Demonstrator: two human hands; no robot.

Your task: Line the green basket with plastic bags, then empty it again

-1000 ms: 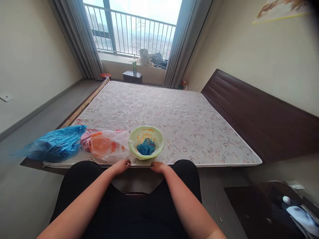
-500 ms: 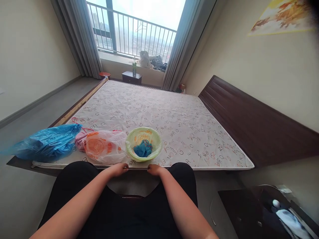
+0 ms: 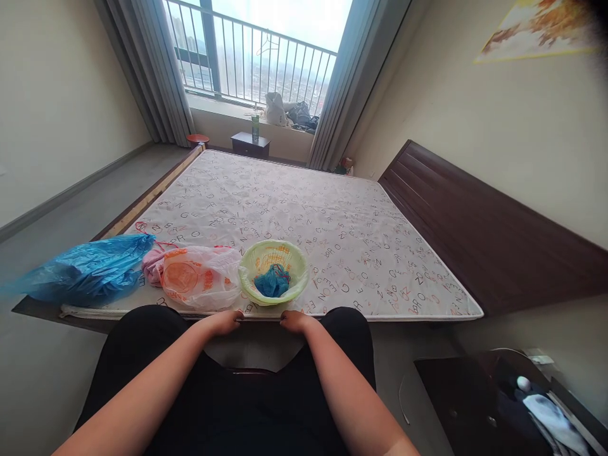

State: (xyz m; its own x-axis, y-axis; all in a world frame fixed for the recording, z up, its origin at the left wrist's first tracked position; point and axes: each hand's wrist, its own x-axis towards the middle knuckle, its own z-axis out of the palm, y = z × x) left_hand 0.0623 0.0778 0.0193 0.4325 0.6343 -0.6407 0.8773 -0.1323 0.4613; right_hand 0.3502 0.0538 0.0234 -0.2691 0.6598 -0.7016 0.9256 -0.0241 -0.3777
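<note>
My left hand point(image 3: 228, 322) and my right hand point(image 3: 294, 321) rest at the near edge of the mattress point(image 3: 361, 221), a short gap between them. Both look loosely curled, with nothing showing in them. Just beyond the gap stands a yellow-green basket point(image 3: 301, 286) lined with a thin plastic bag; a crumpled blue plastic bag point(image 3: 272, 281) lies inside. Left of the basket, near my left hand, is a white plastic bag with orange print point(image 3: 209, 278). A pink bundle point(image 3: 152, 266) lies partly behind it. Farther left spreads a large blue plastic bag point(image 3: 90, 272).
A dark wooden headboard point(image 3: 465, 221) runs along the right. At the lower right is a dark nightstand point(image 3: 456, 392) with a cloth point(image 3: 553, 418) and a small white round item. A small cabinet point(image 3: 250, 145) bearing a green bottle point(image 3: 255, 128) stands beyond the bed.
The whole view has shifted very slightly upward. My hands, the basket and the bags keep their places relative to one another.
</note>
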